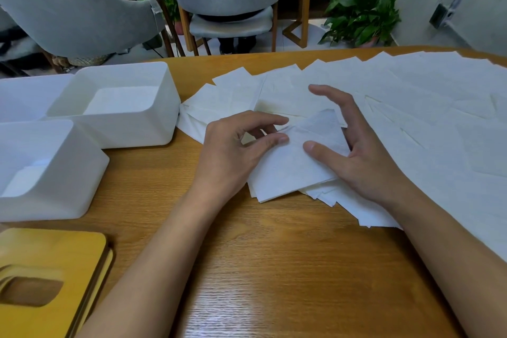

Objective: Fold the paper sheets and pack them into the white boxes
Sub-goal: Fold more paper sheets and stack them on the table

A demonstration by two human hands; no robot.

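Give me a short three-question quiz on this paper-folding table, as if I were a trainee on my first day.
1. True or false: the folded sheet under the hands lies inside a white box.
2. Where do the wooden lids lie?
A. on the spread paper sheets
B. at the near left, in front of the white boxes
C. on a grey chair
3. Which has its fingers spread wide, the left hand or the right hand?

Key: 1 false; 2 B; 3 right hand.
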